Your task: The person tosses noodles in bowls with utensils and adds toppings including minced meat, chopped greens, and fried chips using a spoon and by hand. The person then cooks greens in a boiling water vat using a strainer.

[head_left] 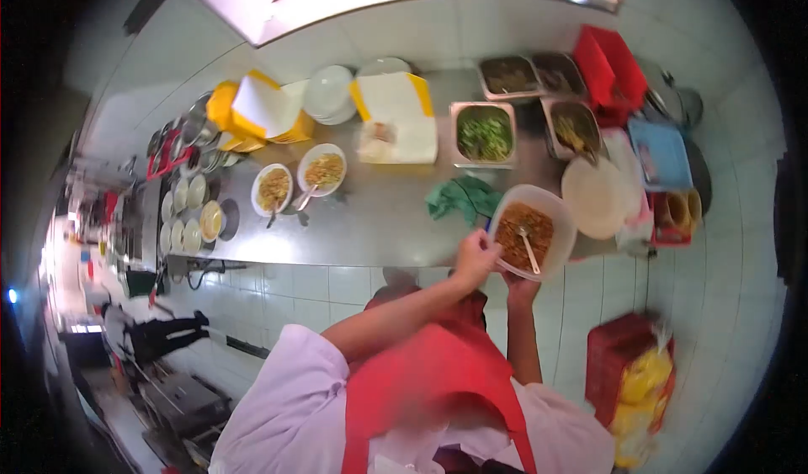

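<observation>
Holding the plastic tub (562, 235) at the table's (362, 226) near right with the right hand (521, 288), partly hidden beneath; at its left rim with the left hand (477, 259), too unclear to tell if gripping.

Steel oblong counter (362, 226), left to right:
- Far left: white round bowls (193, 237), grouped; red plastic basket (160, 169) behind them.
- Left of centre: two white oval plates (257, 195), side by side, one metal spoon (273, 216) in the left-hand plate; open yellow-and-white cardboard box (286, 127) behind.
- Centre, rear: white round plates (328, 95).
- Right of centre: rectangular steel pan (484, 107), behind crumpled green cloth (463, 198).
- At the front edge, right of the cloth: translucent white plastic container (564, 232), white spoon (529, 251) inside.
- Right: round whitish lid (595, 198), left of rectangular blue plastic tray (661, 156).
- Floor, right: red plastic crate (608, 358).
</observation>
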Available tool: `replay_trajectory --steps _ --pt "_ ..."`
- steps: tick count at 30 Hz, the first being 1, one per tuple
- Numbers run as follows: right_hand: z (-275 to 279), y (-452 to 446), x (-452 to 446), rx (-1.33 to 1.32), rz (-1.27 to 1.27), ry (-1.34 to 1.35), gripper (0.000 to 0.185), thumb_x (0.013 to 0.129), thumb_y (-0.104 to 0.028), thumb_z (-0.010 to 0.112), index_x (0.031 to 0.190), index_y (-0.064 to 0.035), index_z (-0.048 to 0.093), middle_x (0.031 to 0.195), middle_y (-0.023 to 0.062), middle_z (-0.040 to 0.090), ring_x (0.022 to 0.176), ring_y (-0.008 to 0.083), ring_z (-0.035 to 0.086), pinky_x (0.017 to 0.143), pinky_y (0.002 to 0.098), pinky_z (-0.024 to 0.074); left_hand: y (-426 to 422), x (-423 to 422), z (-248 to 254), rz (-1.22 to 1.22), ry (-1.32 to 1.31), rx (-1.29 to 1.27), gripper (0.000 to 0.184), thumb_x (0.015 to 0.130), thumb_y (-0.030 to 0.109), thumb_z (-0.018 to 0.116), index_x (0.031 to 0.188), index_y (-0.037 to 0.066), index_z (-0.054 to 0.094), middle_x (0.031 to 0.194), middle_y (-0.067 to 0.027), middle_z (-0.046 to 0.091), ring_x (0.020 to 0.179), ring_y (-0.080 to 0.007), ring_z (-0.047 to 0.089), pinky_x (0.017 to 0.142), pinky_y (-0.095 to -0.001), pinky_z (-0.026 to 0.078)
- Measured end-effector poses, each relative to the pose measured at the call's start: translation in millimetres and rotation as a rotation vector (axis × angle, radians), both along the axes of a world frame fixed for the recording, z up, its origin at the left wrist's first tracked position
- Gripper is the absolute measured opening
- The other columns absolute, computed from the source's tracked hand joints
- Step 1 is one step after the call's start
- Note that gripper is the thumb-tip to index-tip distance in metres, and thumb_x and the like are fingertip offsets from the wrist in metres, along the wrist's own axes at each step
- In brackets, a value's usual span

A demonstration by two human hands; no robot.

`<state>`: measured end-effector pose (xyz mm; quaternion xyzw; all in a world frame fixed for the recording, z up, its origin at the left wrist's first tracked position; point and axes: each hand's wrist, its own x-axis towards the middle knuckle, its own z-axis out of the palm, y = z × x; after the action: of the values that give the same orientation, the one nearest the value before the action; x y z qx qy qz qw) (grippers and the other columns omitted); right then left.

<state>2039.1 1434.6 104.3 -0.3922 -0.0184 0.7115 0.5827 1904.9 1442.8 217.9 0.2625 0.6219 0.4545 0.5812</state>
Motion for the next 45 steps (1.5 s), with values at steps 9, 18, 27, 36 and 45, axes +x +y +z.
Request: replay_trajectory --steps 9,18,27,36,45 --pt "-27 16 -5 -0.3 0.06 -0.385 0.055 0.087 -0.046 0.047 0.13 -0.0161 0.028 0.116 0.0115 0.046 0.074 0.0306 0.062 0.057 0.0334 0.0519 -35 -64 -14 -0.351 -0.087 0.239 0.031 0.081 0.031 0.065 0.092 0.005 0.053 0.083 -0.0036 0.059 0.072 -0.0109 0.057 0.059 -0.0277 0.05" --pt "-32 -97 -265 -0.102 0.764 -0.765 0.07 0.085 -0.01 0.052 0.138 -0.022 0.009 0.114 0.0134 0.049 0.059 0.0227 0.061 0.045 0.0294 0.0473 -346 -325 -142 0.327 -0.09 -0.171 0.024 0.09 0.022 0.051 0.089 -0.001 0.056 0.093 -0.0126 0.065 0.076 -0.019 0.064 0.061 -0.0307 0.052" --pt "69 -319 -579 1.321 1.666 -0.854 0.031 0.09 -0.025 0.051 0.077 0.0011 0.061 0.059 0.0125 0.057 0.059 0.0208 0.06 0.053 0.0316 0.0454 -653 -323 -161 0.574 0.13 0.109 0.032 0.091 0.028 0.047 0.114 0.006 0.049 0.126 -0.0112 0.049 0.117 -0.0245 0.044 0.098 -0.0387 0.034" --pt "-94 -338 -669 2.089 1.911 -1.235 0.028 0.074 -0.028 0.059 0.072 -0.0006 0.063 0.078 0.0221 0.062 0.076 0.0384 0.061 0.069 0.0467 0.0466 -654 -248 -227 0.828 0.37 0.143 0.05 0.09 0.033 0.047 0.129 0.003 0.043 0.134 -0.0139 0.043 0.126 -0.0253 0.037 0.105 -0.0362 0.028" --pt "-303 -176 -629 2.51 2.239 -0.603 0.018 0.068 -0.022 0.067 0.074 -0.006 0.063 0.074 0.0135 0.061 0.068 0.0269 0.06 0.058 0.0387 0.0474 -758 -418 -252 0.622 0.141 -0.297 0.05 0.09 0.038 0.043 0.126 0.004 0.047 0.129 -0.0136 0.047 0.12 -0.026 0.042 0.102 -0.0367 0.03"
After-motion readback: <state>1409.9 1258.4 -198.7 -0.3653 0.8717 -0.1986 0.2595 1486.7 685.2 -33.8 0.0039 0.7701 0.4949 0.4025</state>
